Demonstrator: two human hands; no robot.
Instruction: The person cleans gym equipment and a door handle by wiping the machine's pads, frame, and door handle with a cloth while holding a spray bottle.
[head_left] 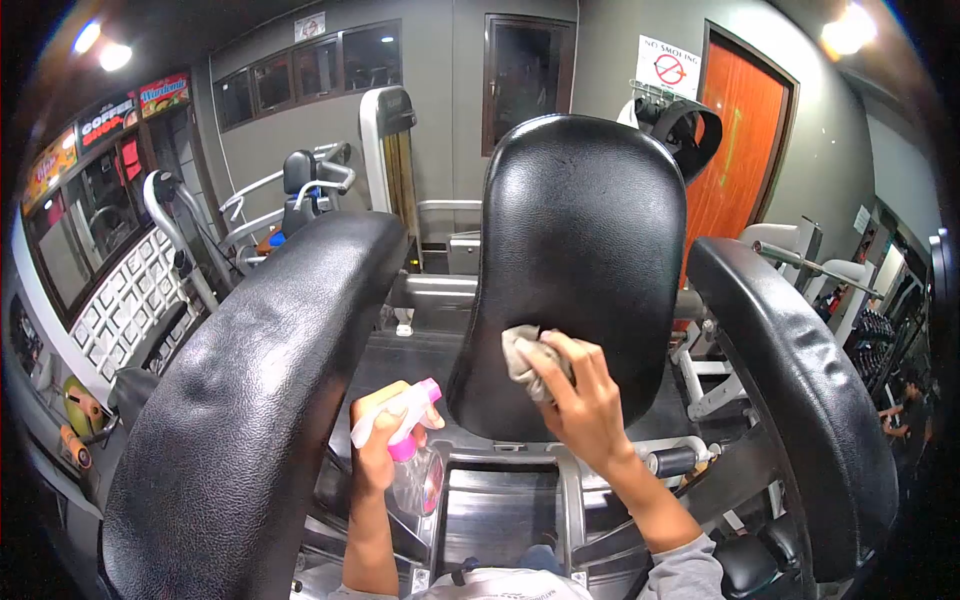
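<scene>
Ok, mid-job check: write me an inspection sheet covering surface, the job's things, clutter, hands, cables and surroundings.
Surface: black backrest, shiny, between the left pad and right pad, both creased in places.
Job's things: spray bottle, see-through with a pink collar; crumpled cloth.
Clutter: black item hanging near the door.
Hands: left hand grips the bottle; right hand holds the cloth at the backrest's lower part.
Cables: nothing seen near the hands.
Surroundings: gym machines, orange door, no-smoking sign.
</scene>
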